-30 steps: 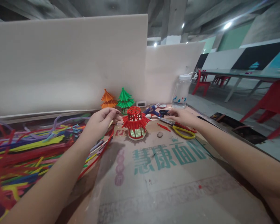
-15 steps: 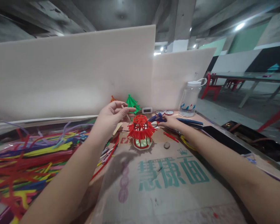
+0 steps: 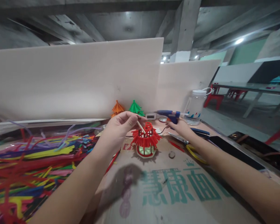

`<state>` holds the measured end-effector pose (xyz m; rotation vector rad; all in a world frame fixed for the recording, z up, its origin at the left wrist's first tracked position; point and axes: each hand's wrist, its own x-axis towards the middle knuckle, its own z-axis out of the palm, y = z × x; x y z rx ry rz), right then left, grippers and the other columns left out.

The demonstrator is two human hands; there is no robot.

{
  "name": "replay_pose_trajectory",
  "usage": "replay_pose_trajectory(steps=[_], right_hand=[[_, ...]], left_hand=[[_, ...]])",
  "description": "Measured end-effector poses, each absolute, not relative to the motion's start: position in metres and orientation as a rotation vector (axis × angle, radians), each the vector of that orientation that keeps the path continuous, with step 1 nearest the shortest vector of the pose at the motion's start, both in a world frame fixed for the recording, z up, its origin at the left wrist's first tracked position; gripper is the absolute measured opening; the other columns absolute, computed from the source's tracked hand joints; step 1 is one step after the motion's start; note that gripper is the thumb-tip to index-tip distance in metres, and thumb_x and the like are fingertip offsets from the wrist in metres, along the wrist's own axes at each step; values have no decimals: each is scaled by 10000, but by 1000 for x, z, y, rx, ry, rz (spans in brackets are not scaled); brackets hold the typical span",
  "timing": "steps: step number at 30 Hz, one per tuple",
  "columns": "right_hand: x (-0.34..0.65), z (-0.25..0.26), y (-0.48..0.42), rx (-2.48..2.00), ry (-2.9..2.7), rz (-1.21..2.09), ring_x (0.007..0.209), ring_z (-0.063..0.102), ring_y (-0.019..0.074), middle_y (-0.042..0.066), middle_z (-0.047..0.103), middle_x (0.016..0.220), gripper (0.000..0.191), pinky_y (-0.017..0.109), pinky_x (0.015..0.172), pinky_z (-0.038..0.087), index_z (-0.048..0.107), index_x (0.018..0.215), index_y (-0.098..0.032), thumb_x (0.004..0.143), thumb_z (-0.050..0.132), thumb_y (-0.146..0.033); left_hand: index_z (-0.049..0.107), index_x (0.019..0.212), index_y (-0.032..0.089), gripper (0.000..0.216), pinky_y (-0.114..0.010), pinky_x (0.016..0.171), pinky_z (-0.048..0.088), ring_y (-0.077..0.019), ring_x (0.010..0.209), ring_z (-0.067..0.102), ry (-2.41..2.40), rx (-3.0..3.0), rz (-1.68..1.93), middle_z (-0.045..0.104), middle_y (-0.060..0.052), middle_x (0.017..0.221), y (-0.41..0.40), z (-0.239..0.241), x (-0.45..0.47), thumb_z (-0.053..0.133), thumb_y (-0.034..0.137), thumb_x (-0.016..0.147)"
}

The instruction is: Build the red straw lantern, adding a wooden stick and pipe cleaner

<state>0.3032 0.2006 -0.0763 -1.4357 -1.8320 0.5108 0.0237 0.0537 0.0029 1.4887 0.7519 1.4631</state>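
Note:
My left hand pinches a thin pale stick just left of the top of a small red pipe-cleaner lantern, which stands on the cardboard sheet. My right hand is closed on the handle of a blue glue gun, lifted off the table behind and right of the lantern, nozzle pointing left. An orange paper tree and a green paper tree stand at the back against the white board.
A heap of coloured pipe cleaners covers the table on the left. Yellow-handled scissors, a clear plastic bottle and a dark phone lie on the right. White partition boards close off the back.
My right hand has picked the blue glue gun up off the table. My left hand has brought the stick closer to the lantern's top. The camera has tilted upward.

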Motion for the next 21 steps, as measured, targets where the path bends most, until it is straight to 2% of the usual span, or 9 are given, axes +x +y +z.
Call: replay_pose_trajectory(steps=[2, 6, 9, 11, 15, 17, 21], right_hand=[[301, -67, 189, -1315, -1789, 556, 960, 759, 258, 124, 793, 964, 234, 353, 871, 576, 661, 1028, -161, 970, 524, -342], [297, -51, 154, -1107, -1742, 624, 926, 770, 243, 110, 775, 1117, 273, 365, 851, 601, 652, 1037, -201, 969, 506, -422], [295, -47, 123, -953, -1666, 766, 931, 766, 259, 98, 765, 1156, 319, 404, 868, 617, 690, 1044, -228, 904, 645, -511], [295, -48, 105, -877, -1638, 814, 941, 762, 265, 87, 777, 1108, 320, 416, 893, 615, 719, 1012, -245, 859, 723, -525], [299, -58, 80, -726, -1739, 713, 848, 750, 241, 49, 779, 893, 283, 416, 875, 611, 732, 872, -269, 884, 706, -551], [302, -63, 73, -662, -1781, 701, 862, 752, 257, 42, 782, 872, 293, 441, 872, 610, 727, 855, -283, 877, 708, -574], [306, -66, 64, -578, -1833, 868, 905, 762, 307, 60, 803, 985, 422, 502, 880, 606, 769, 934, -314, 810, 695, -711]], left_hand=[[713, 814, 186, 471, -285, 735, 560, -148, 708, 670, 768, 1493, 1476, 749, -29, 820, 53, 4, 21, 830, 631, 717], [763, 885, 193, 441, -273, 721, 542, -136, 656, 623, 786, 1531, 1461, 669, 1, 677, 53, 5, 19, 809, 612, 753], [755, 893, 184, 444, -280, 706, 549, -137, 653, 625, 773, 1516, 1451, 673, -6, 696, 56, 4, 19, 825, 594, 736], [733, 865, 177, 470, -272, 684, 552, -132, 647, 627, 743, 1464, 1447, 677, -5, 709, 59, 4, 19, 871, 584, 677], [683, 829, 169, 527, -245, 620, 543, -126, 619, 632, 729, 1363, 1426, 676, 6, 692, 68, 0, 21, 926, 570, 588], [663, 817, 169, 499, -233, 597, 535, -121, 598, 631, 728, 1332, 1391, 673, 9, 680, 71, -4, 24, 914, 554, 624], [645, 814, 173, 379, -210, 565, 511, -106, 561, 611, 724, 1298, 1391, 638, 23, 634, 74, -10, 30, 858, 480, 749]])
